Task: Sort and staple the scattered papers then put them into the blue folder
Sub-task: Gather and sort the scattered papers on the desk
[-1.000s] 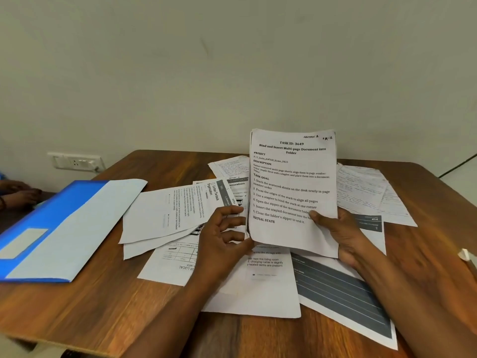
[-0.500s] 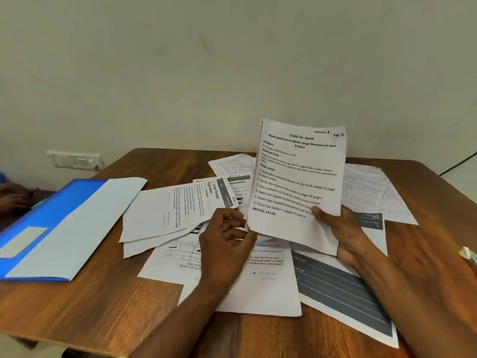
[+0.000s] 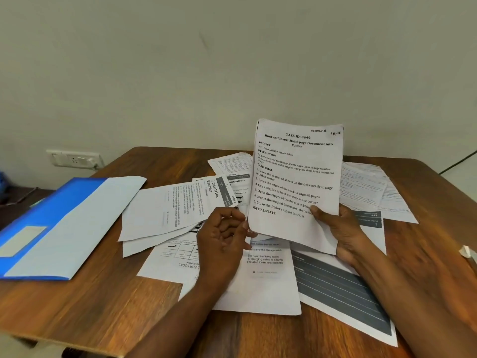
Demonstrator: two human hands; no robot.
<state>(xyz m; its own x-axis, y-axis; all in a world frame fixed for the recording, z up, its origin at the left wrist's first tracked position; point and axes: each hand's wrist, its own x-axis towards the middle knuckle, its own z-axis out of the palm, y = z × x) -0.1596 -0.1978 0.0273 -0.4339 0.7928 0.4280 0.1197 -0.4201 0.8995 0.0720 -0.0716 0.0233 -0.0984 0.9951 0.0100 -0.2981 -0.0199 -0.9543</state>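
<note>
My right hand [image 3: 343,231] grips a thin stack of printed sheets [image 3: 296,177] by its lower right edge and holds it upright above the table, thumb across the front page. My left hand [image 3: 223,244] hovers at the stack's lower left edge with fingers loosely curled, fingertips at the paper's edge; whether they pinch it is unclear. Scattered papers [image 3: 165,210] lie overlapping across the middle of the wooden table [image 3: 77,306]. The blue folder [image 3: 46,223] lies flat at the left with a pale sheet on top of it.
A wall socket [image 3: 74,158] sits on the wall behind the table's left corner. A small white object [image 3: 468,254] lies near the right edge. More handwritten sheets [image 3: 371,187] lie behind the held stack. A dark striped sheet [image 3: 343,295] reaches toward the front edge.
The held stack has risen a little and shifted to the right, tilting slightly. My left hand has moved up beside its lower left edge.
</note>
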